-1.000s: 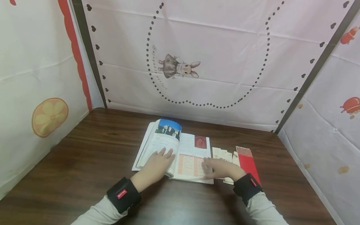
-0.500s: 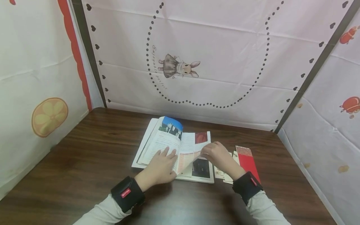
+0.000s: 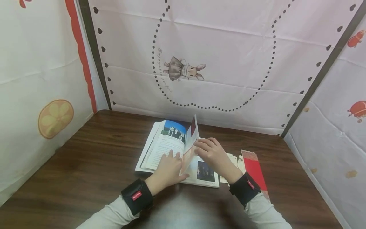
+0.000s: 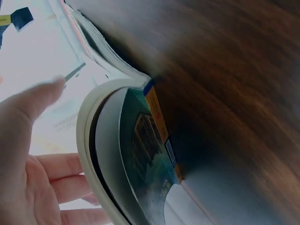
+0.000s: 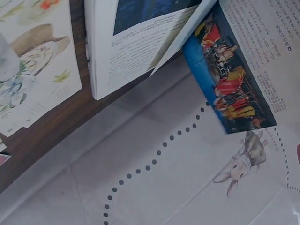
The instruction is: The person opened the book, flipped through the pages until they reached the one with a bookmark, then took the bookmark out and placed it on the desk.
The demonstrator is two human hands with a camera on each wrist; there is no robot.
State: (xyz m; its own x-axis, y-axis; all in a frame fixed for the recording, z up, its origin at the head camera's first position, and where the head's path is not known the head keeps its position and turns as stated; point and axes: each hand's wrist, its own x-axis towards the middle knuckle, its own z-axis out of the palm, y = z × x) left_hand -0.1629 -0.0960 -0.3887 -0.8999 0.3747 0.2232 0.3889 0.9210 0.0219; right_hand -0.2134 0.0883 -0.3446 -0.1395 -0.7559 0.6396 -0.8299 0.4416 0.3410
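Observation:
An open book (image 3: 207, 183) lies on the dark wooden table. My left hand (image 3: 168, 170) rests on its left page with the fingers spread. In the left wrist view, the thumb (image 4: 40, 101) lies over a page, near the curving block of leaves (image 4: 89, 122). A single page (image 3: 192, 135) stands up from the middle of the book, and my right hand (image 3: 213, 156) pinches its outer edge. On the right wrist view, a raised page with a colourful photo (image 5: 232, 79) shows, while the right hand itself is out of sight.
Several cream illustrated cards (image 3: 233, 159) lie right of the book, partly under the right forearm. Beside them is a red strip (image 3: 254, 167). Printed cloth walls (image 3: 228, 70) close in the table (image 3: 100, 152) at the back and sides.
My right hand has gone from the right page's edge up and leftward, lifting the page until it stands upright and a dark photo beneath shows. My left hand has shifted slightly right.

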